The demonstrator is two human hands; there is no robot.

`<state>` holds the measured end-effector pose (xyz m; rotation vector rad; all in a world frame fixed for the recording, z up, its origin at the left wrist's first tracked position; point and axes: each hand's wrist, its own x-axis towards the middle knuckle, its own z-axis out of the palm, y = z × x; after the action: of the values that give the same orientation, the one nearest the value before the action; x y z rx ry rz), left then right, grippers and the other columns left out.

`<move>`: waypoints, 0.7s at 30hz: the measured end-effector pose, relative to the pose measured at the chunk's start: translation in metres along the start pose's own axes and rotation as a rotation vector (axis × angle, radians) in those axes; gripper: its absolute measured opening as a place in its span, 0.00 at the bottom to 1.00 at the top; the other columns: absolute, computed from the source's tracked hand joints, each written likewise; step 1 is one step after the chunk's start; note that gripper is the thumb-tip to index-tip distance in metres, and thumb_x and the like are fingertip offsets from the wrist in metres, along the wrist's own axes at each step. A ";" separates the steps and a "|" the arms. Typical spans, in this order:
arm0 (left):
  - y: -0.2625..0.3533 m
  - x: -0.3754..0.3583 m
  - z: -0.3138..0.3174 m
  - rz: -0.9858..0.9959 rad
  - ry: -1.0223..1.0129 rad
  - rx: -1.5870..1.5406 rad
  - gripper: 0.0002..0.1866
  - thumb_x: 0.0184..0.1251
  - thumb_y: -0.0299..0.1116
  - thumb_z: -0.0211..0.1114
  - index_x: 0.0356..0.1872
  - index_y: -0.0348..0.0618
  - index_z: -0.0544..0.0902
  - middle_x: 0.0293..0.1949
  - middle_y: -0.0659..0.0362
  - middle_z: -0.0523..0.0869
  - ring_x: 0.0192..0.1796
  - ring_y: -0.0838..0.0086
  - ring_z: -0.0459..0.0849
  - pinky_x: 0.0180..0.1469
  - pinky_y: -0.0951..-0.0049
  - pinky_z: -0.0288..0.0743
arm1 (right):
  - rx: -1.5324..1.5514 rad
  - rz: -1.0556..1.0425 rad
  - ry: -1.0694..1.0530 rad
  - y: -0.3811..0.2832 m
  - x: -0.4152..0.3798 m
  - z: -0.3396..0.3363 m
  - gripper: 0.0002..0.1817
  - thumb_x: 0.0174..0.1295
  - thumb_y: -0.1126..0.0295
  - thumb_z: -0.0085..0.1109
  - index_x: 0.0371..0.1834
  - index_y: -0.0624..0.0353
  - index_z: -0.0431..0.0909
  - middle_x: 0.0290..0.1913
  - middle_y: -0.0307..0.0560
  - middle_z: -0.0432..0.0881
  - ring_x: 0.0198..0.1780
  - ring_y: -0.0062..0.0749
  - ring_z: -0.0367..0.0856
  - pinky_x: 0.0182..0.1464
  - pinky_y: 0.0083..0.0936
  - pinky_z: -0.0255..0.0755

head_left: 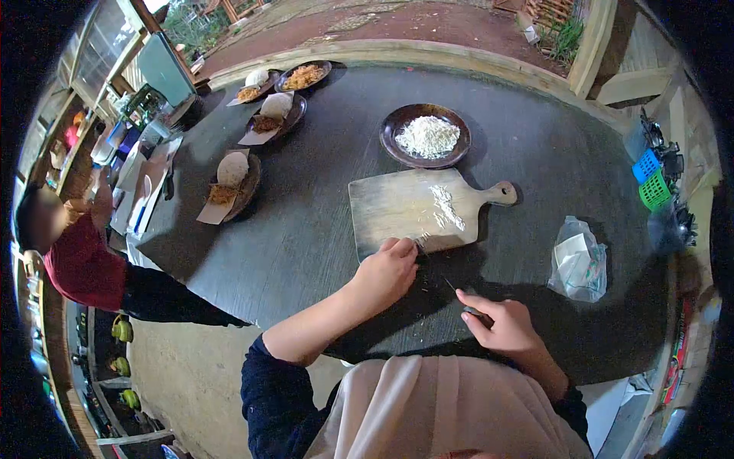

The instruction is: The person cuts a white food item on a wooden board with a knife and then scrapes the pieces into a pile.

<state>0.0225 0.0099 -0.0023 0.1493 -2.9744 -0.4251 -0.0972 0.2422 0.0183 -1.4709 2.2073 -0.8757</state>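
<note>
A wooden cutting board (390, 210) lies on the dark table, with chopped white pieces (445, 208) on its right part. My left hand (390, 268) is closed at the board's lower edge, its fingers bunched; what they hold, if anything, is hidden. Small bits lie by its fingertips. My right hand (498, 323), right of and below the board, is closed around a knife (472, 310), whose thin blade points up and left. Beyond the board stands a dark round plate (391, 148) heaped with white shreds (428, 138).
Plates with rice and shredded food (222, 193) stand at the left and far left. A plastic bag (579, 260) lies at the right. Baskets with utensils (654, 188) line the right edge. Another person (84, 260) stands at the left by a tray.
</note>
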 end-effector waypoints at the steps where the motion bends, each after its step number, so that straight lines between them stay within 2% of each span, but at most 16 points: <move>1: -0.002 0.000 0.002 -0.008 0.016 -0.030 0.15 0.61 0.31 0.63 0.47 0.34 0.79 0.48 0.51 0.78 0.53 0.55 0.77 0.55 0.63 0.77 | -0.035 -0.010 0.022 -0.001 0.001 0.003 0.21 0.60 0.60 0.64 0.58 0.42 0.80 0.21 0.53 0.81 0.22 0.48 0.82 0.26 0.38 0.74; 2: -0.002 0.000 0.003 -0.016 0.033 -0.061 0.14 0.61 0.31 0.63 0.46 0.35 0.79 0.48 0.51 0.78 0.53 0.55 0.77 0.55 0.63 0.77 | -0.033 -0.004 0.029 -0.004 0.002 0.003 0.21 0.60 0.60 0.64 0.58 0.42 0.80 0.21 0.53 0.81 0.22 0.48 0.82 0.26 0.38 0.74; 4: -0.002 0.000 0.004 -0.014 0.036 -0.069 0.15 0.61 0.31 0.63 0.47 0.34 0.78 0.48 0.51 0.78 0.53 0.55 0.77 0.55 0.63 0.77 | -0.077 0.020 -0.015 -0.009 0.005 0.001 0.20 0.60 0.63 0.64 0.57 0.45 0.81 0.33 0.53 0.85 0.27 0.45 0.84 0.29 0.32 0.75; 6: -0.002 -0.001 0.002 -0.021 0.051 -0.077 0.16 0.61 0.31 0.63 0.48 0.34 0.78 0.48 0.51 0.78 0.53 0.54 0.77 0.55 0.63 0.77 | -0.046 0.024 -0.025 -0.010 0.002 -0.007 0.20 0.60 0.64 0.64 0.57 0.47 0.81 0.32 0.53 0.85 0.26 0.42 0.84 0.29 0.30 0.75; 8: -0.001 -0.001 0.000 0.062 0.066 0.037 0.18 0.61 0.31 0.64 0.51 0.34 0.77 0.48 0.50 0.78 0.53 0.54 0.77 0.56 0.62 0.76 | -0.016 0.019 -0.040 -0.005 -0.001 -0.011 0.20 0.60 0.65 0.65 0.57 0.48 0.81 0.32 0.53 0.85 0.24 0.39 0.84 0.29 0.28 0.74; 10: -0.003 -0.002 0.004 0.034 0.074 0.003 0.18 0.61 0.31 0.64 0.51 0.34 0.77 0.48 0.50 0.78 0.54 0.54 0.77 0.57 0.62 0.75 | 0.110 0.014 -0.029 0.002 -0.004 -0.014 0.21 0.60 0.62 0.64 0.58 0.44 0.80 0.27 0.53 0.84 0.25 0.47 0.83 0.28 0.34 0.75; 18: -0.009 -0.002 0.013 -0.007 0.072 -0.074 0.19 0.61 0.31 0.63 0.53 0.33 0.77 0.48 0.50 0.78 0.53 0.54 0.77 0.57 0.63 0.75 | 0.079 0.085 -0.061 -0.002 -0.004 -0.011 0.21 0.60 0.62 0.64 0.58 0.44 0.81 0.30 0.53 0.84 0.26 0.47 0.84 0.28 0.34 0.75; 21: -0.011 -0.001 0.015 0.094 0.040 0.062 0.19 0.62 0.31 0.63 0.53 0.34 0.77 0.49 0.50 0.78 0.54 0.54 0.77 0.58 0.63 0.74 | 0.054 0.067 -0.050 -0.003 -0.005 -0.011 0.21 0.60 0.61 0.64 0.58 0.44 0.81 0.30 0.53 0.84 0.27 0.47 0.84 0.29 0.34 0.76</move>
<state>0.0226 0.0038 -0.0193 0.0235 -2.9422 -0.3156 -0.0996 0.2492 0.0286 -1.3711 2.1668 -0.8602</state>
